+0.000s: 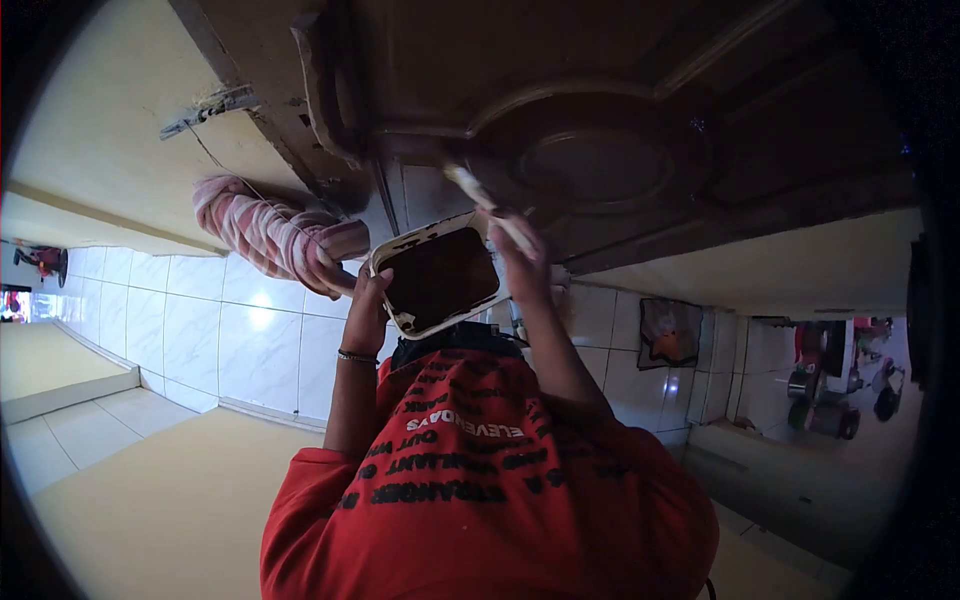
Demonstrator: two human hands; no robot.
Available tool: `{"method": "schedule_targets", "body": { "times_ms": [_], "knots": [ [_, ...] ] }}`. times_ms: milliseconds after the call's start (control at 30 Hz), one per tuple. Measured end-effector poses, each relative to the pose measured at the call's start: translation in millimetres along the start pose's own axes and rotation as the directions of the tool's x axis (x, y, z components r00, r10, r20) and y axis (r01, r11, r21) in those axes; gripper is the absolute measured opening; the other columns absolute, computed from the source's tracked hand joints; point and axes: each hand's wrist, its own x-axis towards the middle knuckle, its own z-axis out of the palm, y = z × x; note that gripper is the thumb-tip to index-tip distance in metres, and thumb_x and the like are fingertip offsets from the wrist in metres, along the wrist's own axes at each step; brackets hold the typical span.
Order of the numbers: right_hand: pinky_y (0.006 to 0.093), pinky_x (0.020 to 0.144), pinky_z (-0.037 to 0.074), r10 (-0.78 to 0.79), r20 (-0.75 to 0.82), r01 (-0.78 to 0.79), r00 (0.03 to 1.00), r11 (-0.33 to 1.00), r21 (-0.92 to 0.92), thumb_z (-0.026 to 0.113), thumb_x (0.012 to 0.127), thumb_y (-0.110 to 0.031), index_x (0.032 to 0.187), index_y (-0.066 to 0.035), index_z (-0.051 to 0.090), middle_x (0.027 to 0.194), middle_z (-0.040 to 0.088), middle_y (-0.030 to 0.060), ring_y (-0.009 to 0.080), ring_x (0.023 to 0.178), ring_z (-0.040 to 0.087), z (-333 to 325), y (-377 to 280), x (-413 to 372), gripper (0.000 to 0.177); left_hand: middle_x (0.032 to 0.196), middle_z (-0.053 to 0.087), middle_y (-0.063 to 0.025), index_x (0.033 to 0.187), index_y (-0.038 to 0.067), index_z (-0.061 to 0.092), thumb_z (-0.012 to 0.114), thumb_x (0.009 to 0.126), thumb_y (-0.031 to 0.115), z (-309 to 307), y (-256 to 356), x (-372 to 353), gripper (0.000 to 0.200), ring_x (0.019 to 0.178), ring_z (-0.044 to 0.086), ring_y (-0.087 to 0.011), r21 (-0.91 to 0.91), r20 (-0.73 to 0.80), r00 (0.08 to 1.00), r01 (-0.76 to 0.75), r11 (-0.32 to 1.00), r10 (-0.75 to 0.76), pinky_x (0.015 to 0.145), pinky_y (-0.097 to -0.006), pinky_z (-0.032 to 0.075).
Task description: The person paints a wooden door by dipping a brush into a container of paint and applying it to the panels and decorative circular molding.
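Note:
My left hand (pixel 368 312) grips the near-left side of a pale rectangular tub (pixel 412 330), thumb over its rim. Dark brown paint (pixel 445 275) lies inside the tub, and smears of it mark the rim. A paintbrush (pixel 468 186) is held in my right hand (pixel 522 262), just right of the tub. Its tip points up and left, close to the lower part of a dark brown panelled door (pixel 590 150); the bristles are blurred and dim.
A pink and white striped cloth bundle (pixel 270 230) lies left of the tub by the door frame. White tiles (pixel 255 330) cover the floor. To the right lies a dark-edged mat (pixel 668 332). Several household items (pixel 830 385) stand in the room at far right.

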Motion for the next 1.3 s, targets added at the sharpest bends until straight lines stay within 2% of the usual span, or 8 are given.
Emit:
{"method": "schedule_targets", "body": {
  "times_ms": [167,500,567,700,933,1133,1233,1300],
  "knots": [
    [0.0259,0.088,0.044,-0.188,0.083,0.192,0.979,0.98,-0.045,0.063,0.094,-0.017,0.115,-0.002,0.064,0.109,0.066,0.0054,0.0114,0.102,0.058,31,19,24,0.026,0.128,0.053,-0.0106,0.137,0.001,0.037,0.055,0.092,0.027,1,0,-4,0.055,0.118,0.053,-0.0195,-0.03,-0.015,0.999,-0.044,0.999,0.044,0.096,-0.0321,0.046],
    [0.0266,0.094,0.042,-0.116,-0.091,0.104,0.989,0.986,-0.13,0.061,0.095,-0.02,0.12,-0.003,0.064,0.117,0.066,0.0068,0.0121,0.107,0.058,-59,-13,-11,0.03,0.127,0.053,-0.0102,0.137,0.001,0.038,0.056,0.092,0.028,8,0,3,0.056,0.117,0.054,-0.0195,0.017,-0.002,1.0,0.004,1.0,-0.004,0.095,-0.0325,0.047],
    [0.0262,0.094,0.042,0.015,-0.074,-0.024,0.997,0.992,-0.124,0.061,0.095,-0.019,0.12,-0.003,0.064,0.117,0.066,0.0065,0.0122,0.108,0.058,-44,-20,-10,0.029,0.127,0.053,-0.0102,0.137,0.002,0.038,0.056,0.091,0.029,6,-1,1,0.056,0.116,0.054,-0.0194,0.012,0.003,1.0,-0.015,1.0,0.015,0.094,-0.0323,0.048],
    [0.0264,0.091,0.044,-0.177,0.144,0.172,0.974,0.984,0.044,0.063,0.094,-0.017,0.117,-0.002,0.064,0.113,0.066,0.0059,0.0115,0.106,0.058,18,12,23,0.028,0.129,0.051,-0.0115,0.138,0.0,0.036,0.056,0.092,0.028,4,0,-7,0.057,0.12,0.051,-0.0208,0.0,-0.038,0.999,-0.027,1.0,0.027,0.1,-0.0332,0.042],
    [0.0264,0.091,0.045,-0.16,0.169,0.157,0.973,0.987,0.034,0.063,0.093,-0.014,0.114,0.001,0.064,0.111,0.066,0.0074,0.0125,0.103,0.06,52,24,46,0.025,0.129,0.05,-0.0121,0.138,0.0,0.035,0.055,0.092,0.027,0,1,-12,0.057,0.121,0.049,-0.0217,-0.049,-0.052,0.995,-0.087,0.995,0.084,0.103,-0.0337,0.039],
    [0.0264,0.094,0.042,-0.095,0.055,0.087,0.994,0.989,0.121,0.063,0.093,-0.014,0.114,0.001,0.063,0.117,0.066,0.0081,0.012,0.106,0.058,-23,0,16,0.027,0.128,0.052,-0.0102,0.137,0.001,0.038,0.055,0.092,0.028,3,5,2,0.055,0.117,0.053,-0.02,0.0,0.011,0.999,-0.041,0.999,0.041,0.097,-0.0319,0.045],
    [0.0267,0.097,0.04,-0.053,-0.08,0.048,0.995,0.997,-0.065,0.063,0.093,-0.016,0.116,0.0,0.063,0.119,0.066,0.0097,0.0139,0.11,0.058,-62,-13,1,0.028,0.128,0.052,-0.0099,0.138,0.001,0.037,0.055,0.093,0.028,9,5,8,0.055,0.118,0.053,-0.0198,0.008,0.044,0.999,0.001,1.0,-0.001,0.096,-0.032,0.046],
    [0.0207,0.083,0.039,-0.075,-0.132,0.052,0.988,0.985,-0.165,0.064,0.092,-0.028,0.116,-0.002,0.065,0.118,0.066,0.0076,0.0066,0.089,0.05,-77,-19,-5,0.036,0.128,0.052,-0.0098,0.138,0.002,0.037,0.055,0.093,0.028,13,3,12,0.055,0.118,0.053,-0.0198,0.015,0.063,0.998,0.013,1.0,-0.013,0.096,-0.0321,0.045]
  ]
}}
